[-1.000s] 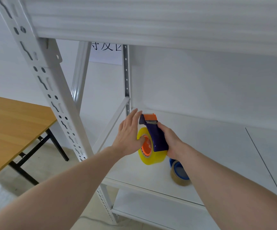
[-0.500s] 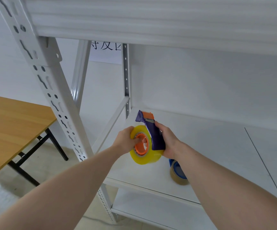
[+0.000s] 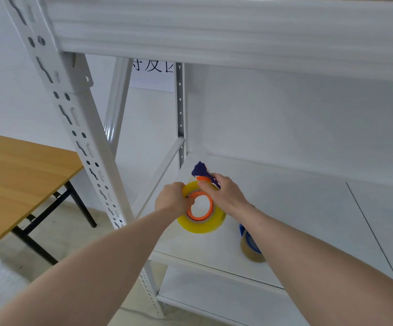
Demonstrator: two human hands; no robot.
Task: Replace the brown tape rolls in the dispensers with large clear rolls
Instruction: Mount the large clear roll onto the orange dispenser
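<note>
- Landmark: white shelf board [image 3: 296, 208], mid tier of metal rack; all places given rel. to it.
- Clear roll [image 3: 201, 225]: large, yellowish-clear, orange core. Held above the board's front-left part, near the left rear upright. Seated on the dispenser hub, core facing the camera.
- Dispenser [image 3: 202, 174]: dark purple body w/ orange part at top. Mostly hidden behind roll & fingers; only the top end shows, pointing toward the board's back-left corner.
- Left hand [image 3: 173, 200]: curled tight on the roll's left rim, fingertips at the core. Prob. steadying or pushing the roll home on the hub.
- Right hand [image 3: 226, 194]: closed round the dispenser from the right, thumb on the roll's top edge near the orange part. Prob. bracing the body against the left hand's push.
- Brown roll [image 3: 252, 248]: blue core, standing on edge on the board near its front lip, right of the clear roll, partly behind the right forearm. Likely the swapped-out one, parked out of the way.
- Wooden table [image 3: 21, 175]: left of the rack, well apart from the board.
</note>
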